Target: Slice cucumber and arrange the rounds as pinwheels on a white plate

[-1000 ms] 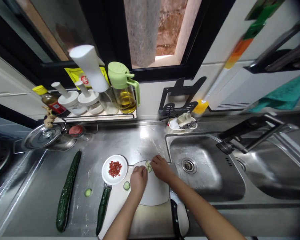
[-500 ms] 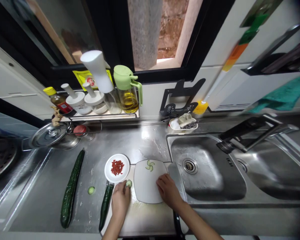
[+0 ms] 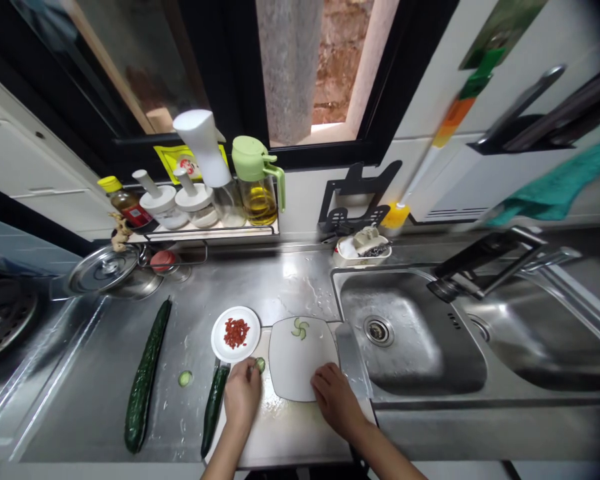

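My left hand [image 3: 243,395] is closed at the fingertips around a small stack of cucumber slices [image 3: 260,365], just left of the white square plate [image 3: 293,373]. Thin green cucumber pieces [image 3: 299,328] form a pinwheel near that plate's far edge. My right hand [image 3: 336,401] lies over the plate's near right edge with fingers curled together; what they hold, if anything, is hidden. A shorter cut cucumber [image 3: 214,411] lies beside my left hand. Above it, a round white dish [image 3: 220,345] holds chopped red bits [image 3: 236,332]. The plate rests on a cutting board [image 3: 290,443].
A whole cucumber [image 3: 147,380] and a cucumber end [image 3: 185,379] lie on the steel counter at left. A knife blade [image 3: 353,353] lies right of the plate, beside the sink [image 3: 410,333]. Behind stand an oil jug [image 3: 257,183] and seasoning jars [image 3: 197,203] on a rack.
My right hand has slid along the plate's right edge toward me. The left hand stays at the cucumber slices. The whole view has shifted slightly.
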